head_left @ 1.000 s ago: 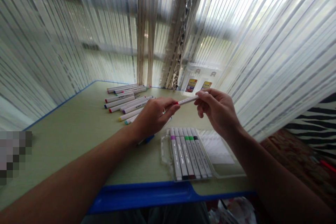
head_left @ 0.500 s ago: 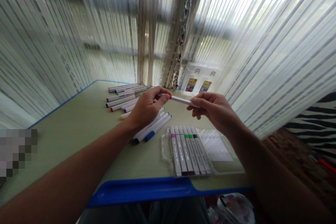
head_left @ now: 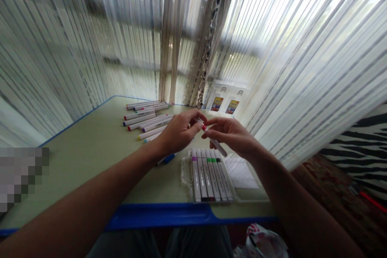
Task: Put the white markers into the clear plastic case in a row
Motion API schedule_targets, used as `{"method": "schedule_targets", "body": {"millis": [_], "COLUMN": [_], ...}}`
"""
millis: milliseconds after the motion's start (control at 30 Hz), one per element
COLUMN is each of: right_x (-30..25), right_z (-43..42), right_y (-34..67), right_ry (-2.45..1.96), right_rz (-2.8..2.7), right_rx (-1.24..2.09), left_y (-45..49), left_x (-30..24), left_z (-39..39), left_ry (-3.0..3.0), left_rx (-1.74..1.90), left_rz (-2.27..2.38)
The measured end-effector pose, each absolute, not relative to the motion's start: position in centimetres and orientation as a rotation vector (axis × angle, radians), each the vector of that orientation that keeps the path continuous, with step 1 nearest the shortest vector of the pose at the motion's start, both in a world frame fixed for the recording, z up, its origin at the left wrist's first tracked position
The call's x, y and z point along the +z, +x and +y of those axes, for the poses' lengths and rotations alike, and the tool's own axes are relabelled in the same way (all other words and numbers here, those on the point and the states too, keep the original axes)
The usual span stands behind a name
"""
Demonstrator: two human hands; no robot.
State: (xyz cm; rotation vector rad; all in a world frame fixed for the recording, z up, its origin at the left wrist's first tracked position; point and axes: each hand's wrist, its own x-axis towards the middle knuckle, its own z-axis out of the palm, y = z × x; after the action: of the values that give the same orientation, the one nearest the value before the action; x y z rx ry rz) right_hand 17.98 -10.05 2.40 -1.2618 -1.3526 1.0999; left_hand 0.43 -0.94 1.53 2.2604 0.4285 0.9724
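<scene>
A white marker with a red band is held between my two hands above the table, slanting down to the right. My left hand pinches its upper end beside the red band. With thumb and fingers closed, my right hand grips it just below that band; the lower end sticks out free. Under the hands lies a clear plastic case with several white markers in a row, banded purple, green and black. Loose markers with coloured ends lie left of my left hand, some partly hidden by it.
The pale green table has a blue edge and a blue tray at the front. A clear lid with two labels stands at the back against string curtains. A plastic bag is below the front edge.
The marker has swung from nearly level to a steep slant. My right hand has moved left, close to my left hand, its grip now near the red band.
</scene>
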Motion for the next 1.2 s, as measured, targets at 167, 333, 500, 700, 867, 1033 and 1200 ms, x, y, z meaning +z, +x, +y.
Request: {"method": "schedule_targets", "body": {"millis": [167,333,500,700,867,1033,1200], "right_x": [2.2,3.2,4.1,4.0,2.4,1.0,0.0], "right_z": [-10.2,-10.4,-10.4,-11.1,-13.5,-15.6,-15.9], "right_y": [17.7,17.9,18.6,20.4,22.7,23.6,23.2], "right_ry": [-1.185,-1.182,-1.204,-1.266,-1.295,-1.323,-1.362], "right_rz": [-1.347,-1.260,-1.185,-1.176,-1.197,-1.175,-1.148], "right_rx": [1.069,0.997,0.983,0.929,0.983,1.057,1.115], "left_y": [0.8,1.7,5.1,9.2,7.9,4.1,1.4], "left_x": [2.0,3.0,4.8,6.9,5.7,3.0,1.3], "left_z": [-0.7,-0.8,-1.3,-2.7,-5.8,-8.1,-9.5], "left_ry": [2.338,2.315,2.113,1.757,2.224,2.691,2.905], "left_rx": [1.007,1.141,1.352,1.480,1.203,0.872,0.682], "left_rz": [0.525,0.686,0.687,0.626,0.303,0.037,-0.044]}}
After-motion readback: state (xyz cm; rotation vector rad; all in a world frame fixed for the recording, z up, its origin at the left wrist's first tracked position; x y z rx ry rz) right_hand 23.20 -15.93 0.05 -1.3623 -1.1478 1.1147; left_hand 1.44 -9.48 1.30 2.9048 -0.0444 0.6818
